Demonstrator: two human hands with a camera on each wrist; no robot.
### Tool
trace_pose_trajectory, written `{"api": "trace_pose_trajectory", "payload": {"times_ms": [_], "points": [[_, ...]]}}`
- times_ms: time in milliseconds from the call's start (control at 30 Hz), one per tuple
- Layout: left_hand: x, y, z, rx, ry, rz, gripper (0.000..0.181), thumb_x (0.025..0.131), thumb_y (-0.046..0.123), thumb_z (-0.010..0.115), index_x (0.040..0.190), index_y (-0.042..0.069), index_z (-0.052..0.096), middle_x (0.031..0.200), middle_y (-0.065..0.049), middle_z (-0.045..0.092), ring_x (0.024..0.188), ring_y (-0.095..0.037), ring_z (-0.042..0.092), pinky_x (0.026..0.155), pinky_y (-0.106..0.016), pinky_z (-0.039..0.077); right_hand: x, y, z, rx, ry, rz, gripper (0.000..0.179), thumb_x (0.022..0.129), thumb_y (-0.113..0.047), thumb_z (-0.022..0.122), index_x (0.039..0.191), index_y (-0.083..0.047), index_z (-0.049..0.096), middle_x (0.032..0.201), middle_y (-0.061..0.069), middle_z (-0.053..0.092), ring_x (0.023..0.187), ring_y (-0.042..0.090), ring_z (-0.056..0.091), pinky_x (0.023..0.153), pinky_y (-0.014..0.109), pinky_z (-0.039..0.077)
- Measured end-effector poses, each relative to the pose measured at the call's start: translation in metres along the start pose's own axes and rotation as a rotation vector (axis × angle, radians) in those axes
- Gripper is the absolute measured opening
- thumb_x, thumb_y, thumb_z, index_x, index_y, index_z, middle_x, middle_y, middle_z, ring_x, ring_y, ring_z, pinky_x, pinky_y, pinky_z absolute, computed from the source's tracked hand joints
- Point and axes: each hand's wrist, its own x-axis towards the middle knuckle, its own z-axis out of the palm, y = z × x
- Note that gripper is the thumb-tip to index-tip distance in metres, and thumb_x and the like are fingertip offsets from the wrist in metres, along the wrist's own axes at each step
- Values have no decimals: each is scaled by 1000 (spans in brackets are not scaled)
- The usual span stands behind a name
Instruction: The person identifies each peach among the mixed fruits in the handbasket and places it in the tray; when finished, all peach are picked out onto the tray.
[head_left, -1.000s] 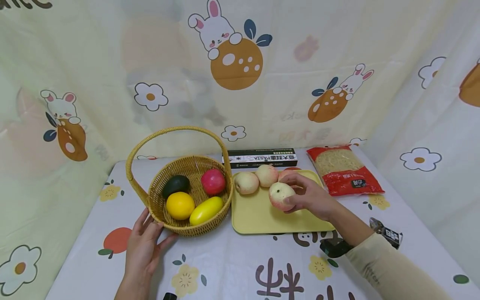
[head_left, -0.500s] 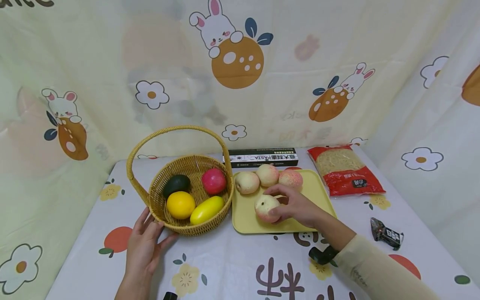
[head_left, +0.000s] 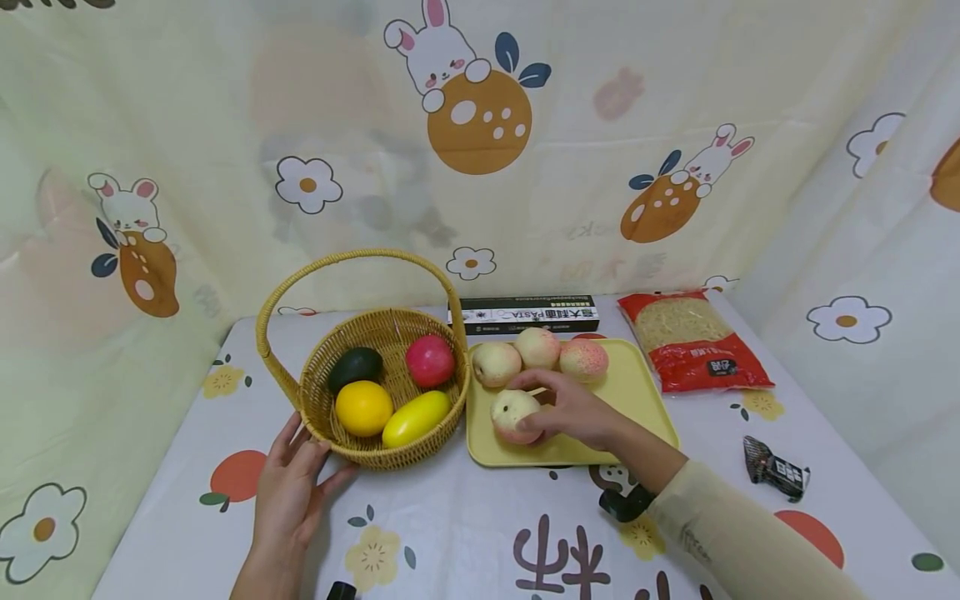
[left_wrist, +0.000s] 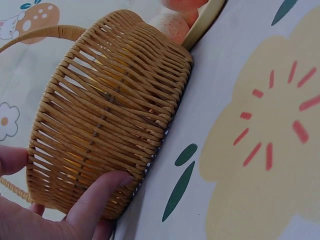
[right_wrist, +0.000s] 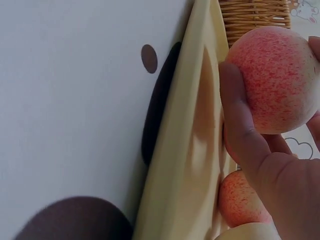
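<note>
My right hand (head_left: 566, 408) holds a pale, pink-flushed peach (head_left: 514, 414) between thumb and fingers, over the front left of a yellow tray (head_left: 600, 446). In the right wrist view the peach's red-speckled side (right_wrist: 272, 80) faces the camera. Three more peaches stand along the tray's back left, one of them a speckled peach (head_left: 584, 360). To the tray's left is a wicker basket (head_left: 393, 458) with an arched handle. My left hand (head_left: 292, 483) grips its front left side, the thumb (left_wrist: 102, 197) against the weave.
Inside the basket lie a dark green fruit (head_left: 356, 370), an orange-yellow fruit (head_left: 364, 409), a long yellow fruit (head_left: 417, 420) and a red fruit (head_left: 431, 361). Behind the tray is a pasta box (head_left: 525, 315). A red pasta bag (head_left: 693, 342) and a small black packet (head_left: 776, 468) lie at right.
My right hand has carried the peach leftward across the tray toward the basket, uncovering the speckled peach behind. The left hand stays at the basket.
</note>
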Motion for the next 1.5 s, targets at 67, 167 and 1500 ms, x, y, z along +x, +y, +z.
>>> {"api": "trace_pose_trajectory", "payload": {"times_ms": [67,167,1500], "points": [[0,0,0,-1,-1,2,76,104,8,53,168,37,26,175,0,30,147,-25,51,95,-54,61,1,1,1,-33,4,12,53,84,-13,81,134,-12,63,136,19,60,108,29,63,74,40,63],[0,0,0,-2,-3,5,76,104,8,53,168,37,26,175,0,30,147,-25,51,95,-55,61,1,3,2,-66,3,25,53,84,-15,81,134,-13,63,134,19,61,107,29,62,73,38,61],[-2,2,2,4,7,-7,75,105,10,54,168,38,25,175,-1,29,148,-26,50,95,-55,60,-23,7,-18,97,5,23,66,92,-10,78,150,2,48,153,31,47,136,49,54,88,51,65]]}}
